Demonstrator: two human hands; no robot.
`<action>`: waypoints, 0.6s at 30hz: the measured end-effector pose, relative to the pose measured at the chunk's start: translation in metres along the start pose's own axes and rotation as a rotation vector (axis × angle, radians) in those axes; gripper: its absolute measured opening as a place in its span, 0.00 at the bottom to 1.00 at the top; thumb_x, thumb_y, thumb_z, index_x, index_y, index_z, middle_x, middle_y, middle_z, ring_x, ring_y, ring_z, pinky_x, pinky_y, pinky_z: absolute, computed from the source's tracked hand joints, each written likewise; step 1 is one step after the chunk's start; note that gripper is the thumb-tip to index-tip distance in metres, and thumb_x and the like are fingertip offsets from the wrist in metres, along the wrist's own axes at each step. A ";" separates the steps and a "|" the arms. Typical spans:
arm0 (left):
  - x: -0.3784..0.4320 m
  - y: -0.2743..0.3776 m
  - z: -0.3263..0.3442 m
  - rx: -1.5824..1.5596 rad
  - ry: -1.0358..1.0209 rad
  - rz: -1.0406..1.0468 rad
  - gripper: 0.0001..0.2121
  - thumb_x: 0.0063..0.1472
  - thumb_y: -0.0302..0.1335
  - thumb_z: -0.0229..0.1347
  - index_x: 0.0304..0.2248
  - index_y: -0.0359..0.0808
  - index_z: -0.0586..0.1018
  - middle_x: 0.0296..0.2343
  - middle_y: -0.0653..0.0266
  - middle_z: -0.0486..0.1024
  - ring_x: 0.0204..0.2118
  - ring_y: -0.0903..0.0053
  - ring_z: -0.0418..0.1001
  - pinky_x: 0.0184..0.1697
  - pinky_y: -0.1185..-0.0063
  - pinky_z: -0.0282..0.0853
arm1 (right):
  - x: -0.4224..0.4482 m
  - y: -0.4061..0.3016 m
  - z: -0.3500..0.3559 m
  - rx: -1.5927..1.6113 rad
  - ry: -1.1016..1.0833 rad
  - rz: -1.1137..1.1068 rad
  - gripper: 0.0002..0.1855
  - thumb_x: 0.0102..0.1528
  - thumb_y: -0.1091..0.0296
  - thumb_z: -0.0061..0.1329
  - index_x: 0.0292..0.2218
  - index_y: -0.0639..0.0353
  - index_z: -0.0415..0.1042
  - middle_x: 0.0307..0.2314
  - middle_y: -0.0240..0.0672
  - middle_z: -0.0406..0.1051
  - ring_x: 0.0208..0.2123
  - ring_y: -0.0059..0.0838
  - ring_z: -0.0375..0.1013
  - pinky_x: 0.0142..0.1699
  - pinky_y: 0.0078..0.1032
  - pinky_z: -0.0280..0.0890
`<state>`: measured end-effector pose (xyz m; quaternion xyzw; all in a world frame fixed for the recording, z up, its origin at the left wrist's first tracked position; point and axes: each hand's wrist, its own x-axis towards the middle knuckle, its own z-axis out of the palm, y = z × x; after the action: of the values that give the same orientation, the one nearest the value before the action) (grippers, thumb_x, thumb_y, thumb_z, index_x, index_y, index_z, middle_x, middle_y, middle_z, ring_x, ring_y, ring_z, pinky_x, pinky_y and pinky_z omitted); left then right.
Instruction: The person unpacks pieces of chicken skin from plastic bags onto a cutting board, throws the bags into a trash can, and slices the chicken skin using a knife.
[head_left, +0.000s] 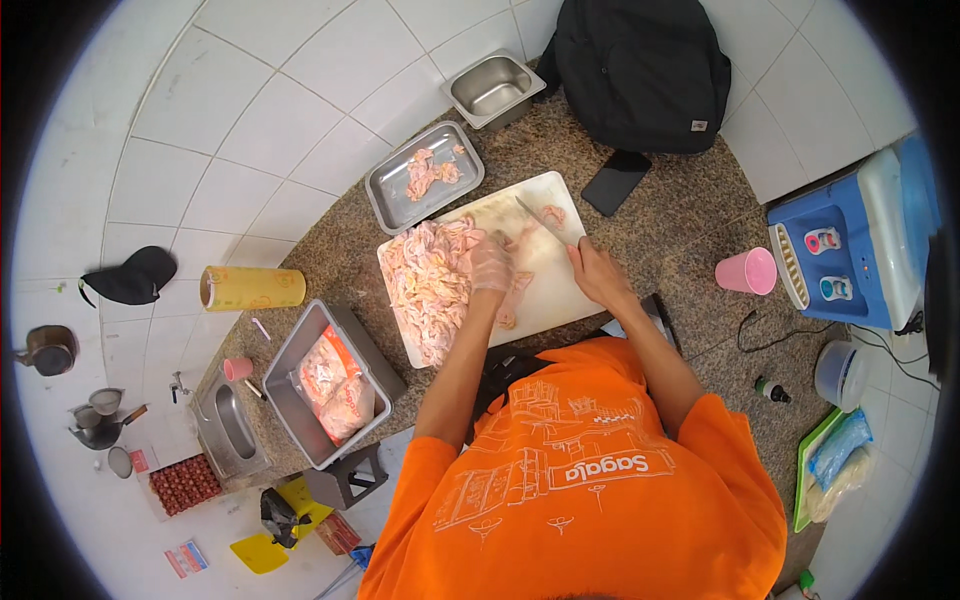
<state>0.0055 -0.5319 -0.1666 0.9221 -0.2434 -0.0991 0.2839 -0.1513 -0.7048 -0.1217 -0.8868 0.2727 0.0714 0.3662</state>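
Observation:
My left hand (491, 264), in a clear plastic glove, is at the right edge of a large heap of raw, pale pink meat or skin pieces (431, 292). Its fingers are blurred, so any piece in them cannot be made out. Bare, my right hand (598, 271) grips the handle of a knife (541, 219), whose blade points away over a white cutting board (551, 296). Beside the blade lies a small raw piece (553, 217). Another raw strip (514, 300) rests between my hands. Behind the board, a shallow steel tray (386, 204) holds a few more pieces.
A grey bin (274, 409) with bagged raw meat (334, 386) stands left, near a yellow roll (255, 289) and a sink (236, 424). Behind are a steel pan (491, 86), a black backpack (645, 75) and a phone (616, 182). A pink cup (746, 271) and water dispenser (840, 240) stand right.

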 end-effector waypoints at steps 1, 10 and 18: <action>-0.005 -0.002 0.004 0.001 0.005 -0.004 0.05 0.55 0.21 0.56 0.32 0.33 0.80 0.25 0.50 0.79 0.30 0.57 0.79 0.34 0.66 0.73 | -0.004 0.001 0.001 0.011 -0.017 -0.010 0.25 0.69 0.48 0.30 0.44 0.64 0.65 0.31 0.66 0.74 0.37 0.68 0.74 0.44 0.58 0.67; -0.019 0.010 0.010 0.317 -0.173 0.102 0.09 0.55 0.25 0.58 0.36 0.34 0.81 0.38 0.50 0.78 0.42 0.60 0.78 0.44 0.66 0.73 | -0.008 -0.022 0.018 -0.019 -0.007 -0.017 0.21 0.69 0.52 0.31 0.41 0.64 0.63 0.25 0.64 0.73 0.32 0.69 0.73 0.38 0.59 0.66; -0.018 0.012 0.014 0.348 -0.154 0.248 0.12 0.60 0.24 0.50 0.42 0.37 0.79 0.41 0.52 0.77 0.44 0.59 0.76 0.47 0.67 0.73 | 0.047 -0.044 0.037 -0.008 0.049 -0.110 0.22 0.69 0.51 0.31 0.41 0.64 0.63 0.27 0.63 0.73 0.31 0.69 0.74 0.39 0.57 0.68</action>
<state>-0.0195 -0.5377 -0.1706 0.9100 -0.3893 -0.0898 0.1111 -0.0852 -0.6739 -0.1364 -0.9033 0.2322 0.0304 0.3593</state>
